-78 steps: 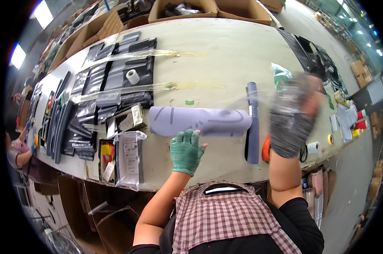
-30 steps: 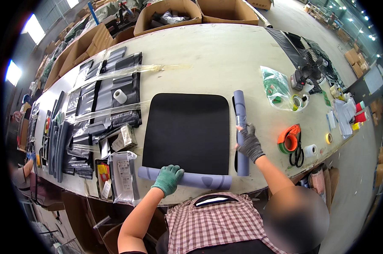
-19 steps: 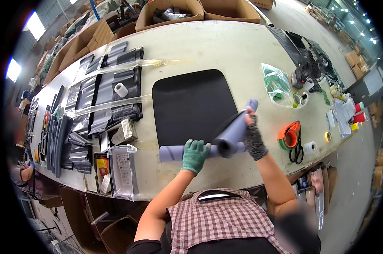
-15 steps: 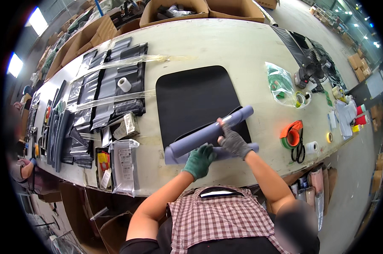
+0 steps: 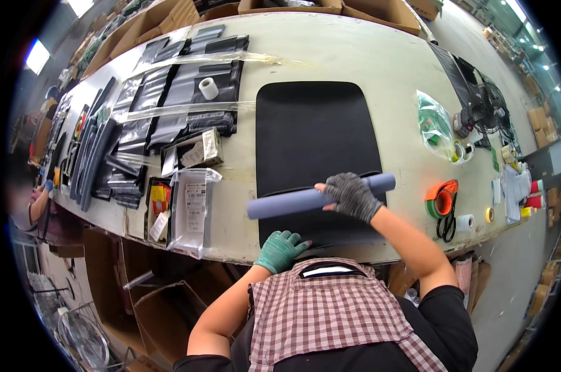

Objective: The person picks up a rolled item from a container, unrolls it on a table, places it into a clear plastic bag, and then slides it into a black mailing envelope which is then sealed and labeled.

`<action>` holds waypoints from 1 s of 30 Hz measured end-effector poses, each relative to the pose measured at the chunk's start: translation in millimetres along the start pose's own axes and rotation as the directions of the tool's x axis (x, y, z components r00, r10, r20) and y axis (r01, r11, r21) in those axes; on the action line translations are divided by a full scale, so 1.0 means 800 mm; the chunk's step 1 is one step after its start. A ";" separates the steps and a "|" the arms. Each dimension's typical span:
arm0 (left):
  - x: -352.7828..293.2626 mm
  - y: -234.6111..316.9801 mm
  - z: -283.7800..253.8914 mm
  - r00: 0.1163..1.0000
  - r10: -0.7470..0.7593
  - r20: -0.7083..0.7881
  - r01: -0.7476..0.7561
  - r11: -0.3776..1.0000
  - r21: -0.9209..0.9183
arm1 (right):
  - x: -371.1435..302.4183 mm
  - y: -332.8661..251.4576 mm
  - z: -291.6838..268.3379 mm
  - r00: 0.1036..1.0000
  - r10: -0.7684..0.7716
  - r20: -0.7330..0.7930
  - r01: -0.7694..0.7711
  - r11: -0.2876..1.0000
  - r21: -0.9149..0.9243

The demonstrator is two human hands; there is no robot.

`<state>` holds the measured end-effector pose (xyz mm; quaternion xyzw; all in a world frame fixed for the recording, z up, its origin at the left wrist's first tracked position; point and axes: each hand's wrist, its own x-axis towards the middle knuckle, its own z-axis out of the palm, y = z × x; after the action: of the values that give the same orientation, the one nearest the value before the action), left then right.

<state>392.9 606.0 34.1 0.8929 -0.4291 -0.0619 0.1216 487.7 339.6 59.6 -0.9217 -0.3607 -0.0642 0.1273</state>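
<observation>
A black rectangular mat [image 5: 314, 127] with rounded far corners lies flat on the pale table. Across its nearer half rests a purple-blue roll of sheet material [image 5: 287, 203], slightly raised at its right end. My right hand [image 5: 350, 195], in a dark grey glove with bare fingertips, grips the roll from above, right of its middle. My left hand [image 5: 283, 249], in a green glove, lies with fingers stretched by the mat's near left corner, at the table's front edge. Whether its fingertips press on the mat I cannot tell.
On the left are black plastic bags [image 5: 187, 105], a white tape roll [image 5: 208, 88] and an open box [image 5: 190, 208]. To the right lie scissors [image 5: 446, 226], an orange tape roll [image 5: 442, 201], a green-filled plastic bag [image 5: 434, 127] and a black fan [image 5: 486, 108]. A co-worker's hand [image 5: 48, 185] shows far left.
The purple strip at the near side is gone from sight, and black surface shows there. My left hand has moved off the roll toward the table edge. My right hand stays on the roll.
</observation>
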 end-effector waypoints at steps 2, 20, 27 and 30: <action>-0.008 0.002 0.000 0.997 -0.039 -0.072 0.036 0.999 -0.038 | -0.013 -0.034 0.014 0.999 0.046 0.001 -0.046 0.997 0.059; -0.061 -0.001 0.015 0.904 -0.215 -0.370 0.182 0.976 -0.122 | -0.076 -0.084 0.036 0.960 0.274 -0.055 -0.262 0.950 0.168; -0.065 -0.007 0.025 0.901 -0.230 -0.368 0.189 0.971 -0.146 | -0.075 -0.083 0.039 0.954 0.294 -0.058 -0.272 0.931 0.244; -0.059 -0.003 0.019 0.883 -0.230 -0.408 0.204 0.973 -0.107 | -0.080 -0.079 0.039 0.956 0.288 -0.057 -0.267 0.933 0.243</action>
<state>361.8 641.9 19.4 0.9237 -0.2881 0.1044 0.2301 399.0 351.5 27.7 -0.9382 -0.2257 -0.0450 0.2587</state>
